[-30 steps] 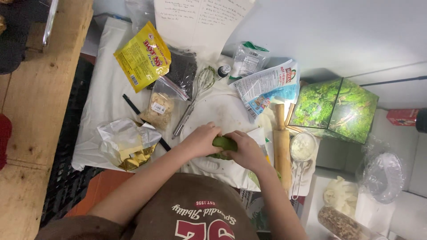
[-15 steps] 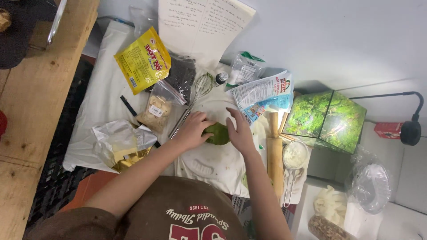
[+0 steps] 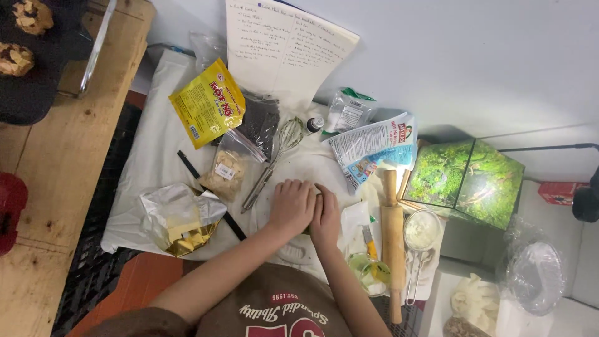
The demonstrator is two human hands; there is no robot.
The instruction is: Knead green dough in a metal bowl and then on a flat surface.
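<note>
My left hand (image 3: 292,206) and my right hand (image 3: 326,215) are pressed together, palms down, over the middle of a white cloth (image 3: 156,156). They cover a green lump that showed between them a moment ago; now it is hidden under the fingers. A metal whisk (image 3: 274,162) lies just left of and above my left hand. A wooden rolling pin (image 3: 393,237) lies to the right of my right hand. A small glass with green and yellow contents (image 3: 371,271) stands near my right forearm.
Around the cloth lie a yellow packet (image 3: 206,112), a clear bag of crumbs (image 3: 228,168), opened foil with butter (image 3: 178,218), a blue-white packet (image 3: 374,146), a sieve of flour (image 3: 421,229) and a handwritten sheet (image 3: 284,47). A green patterned box (image 3: 468,181) stands right.
The hands have closed over the green lump, which is no longer visible. The view has shifted, so the hands sit nearer the middle of the cloth.
</note>
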